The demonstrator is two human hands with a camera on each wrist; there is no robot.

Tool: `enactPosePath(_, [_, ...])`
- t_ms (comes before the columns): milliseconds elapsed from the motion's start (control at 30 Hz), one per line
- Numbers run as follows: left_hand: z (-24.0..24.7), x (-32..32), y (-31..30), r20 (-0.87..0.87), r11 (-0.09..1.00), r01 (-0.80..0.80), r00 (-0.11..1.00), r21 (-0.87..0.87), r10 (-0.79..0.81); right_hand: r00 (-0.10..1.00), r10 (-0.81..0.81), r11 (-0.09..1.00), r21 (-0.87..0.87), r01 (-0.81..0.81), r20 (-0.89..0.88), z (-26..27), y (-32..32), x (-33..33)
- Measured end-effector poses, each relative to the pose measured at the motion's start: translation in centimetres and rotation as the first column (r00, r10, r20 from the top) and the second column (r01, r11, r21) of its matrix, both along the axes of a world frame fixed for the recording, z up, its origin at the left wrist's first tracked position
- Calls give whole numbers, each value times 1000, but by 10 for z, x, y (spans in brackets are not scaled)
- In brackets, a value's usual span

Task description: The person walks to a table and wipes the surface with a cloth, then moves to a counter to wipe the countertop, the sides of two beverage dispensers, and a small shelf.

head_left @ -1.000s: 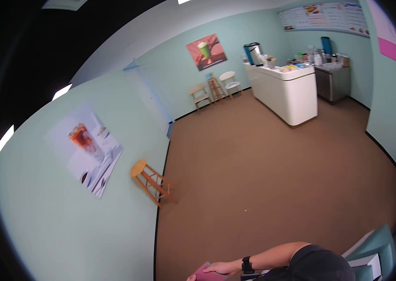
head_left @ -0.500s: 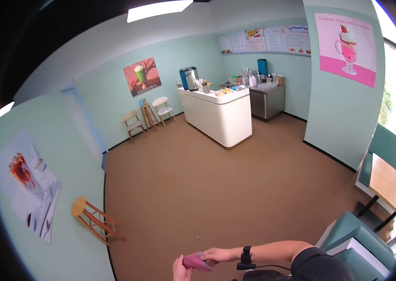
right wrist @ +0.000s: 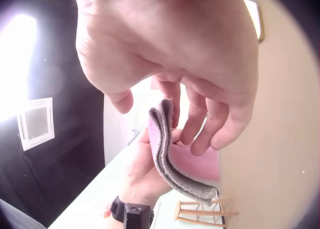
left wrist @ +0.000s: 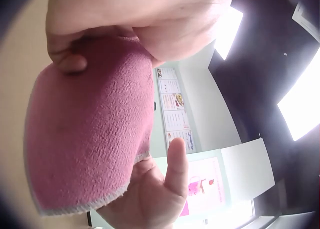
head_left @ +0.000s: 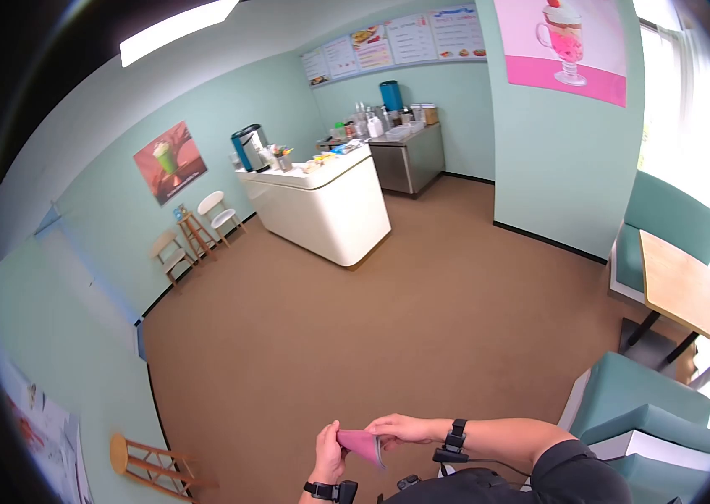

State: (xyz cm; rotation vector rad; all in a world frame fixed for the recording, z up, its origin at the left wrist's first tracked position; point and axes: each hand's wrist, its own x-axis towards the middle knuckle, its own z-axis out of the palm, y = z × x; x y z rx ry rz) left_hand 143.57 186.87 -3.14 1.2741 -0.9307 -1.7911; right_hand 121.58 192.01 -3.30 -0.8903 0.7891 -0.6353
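In front of the body, a folded pink cloth point(head_left: 360, 443) with grey edging is between both hands. My left hand point(head_left: 330, 454) grips one end of it, the fingertip curled over the pink face of the cloth point(left wrist: 92, 134) in the left wrist view. My right hand point(head_left: 409, 427) is at the opposite end, fingers bent loosely along the cloth's side. In the right wrist view, the thumb of the right hand point(right wrist: 170, 54) stands apart from the layered grey edges of the cloth point(right wrist: 192, 164). Dark bands with small devices are on both wrists.
Ahead stands a white counter point(head_left: 321, 214) with a dispenser and small items on top. Behind it is a steel cabinet point(head_left: 409, 160). A wooden stool point(head_left: 141, 462) is at the lower left. Green benches point(head_left: 649, 391) and a wooden table point(head_left: 682, 281) are at the right.
The head view has swung right, bringing the table and benches further in. Both hands have risen into view with the cloth, and the left hand now shows fully.
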Motion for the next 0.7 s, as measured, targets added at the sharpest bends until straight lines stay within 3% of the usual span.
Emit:
enactPosePath(200, [-6,-65,-96,18,993,116,993,-21,-115,948,-79,966,-259,-4,-310,1,-81,-44])
enactPosePath(300, [-16,-100,-148,36,990,139,990,18,-140,903,-230,898,-437,53,-362,-23,-128,-64])
enactPosePath(433, [-41,-132,-239,-10,978,208,978,-17,-209,895,-277,922,-358,146,-349,-24,-198,-88])
enactPosePath(533, [-29,-167,-315,-23,968,249,968,-24,-249,853,-354,896,-400,192,-384,-20,-265,-112])
enactPosePath(700, [-22,-212,-426,-72,929,363,927,-75,-368,792,-409,902,-333,276,-453,24,-349,-148])
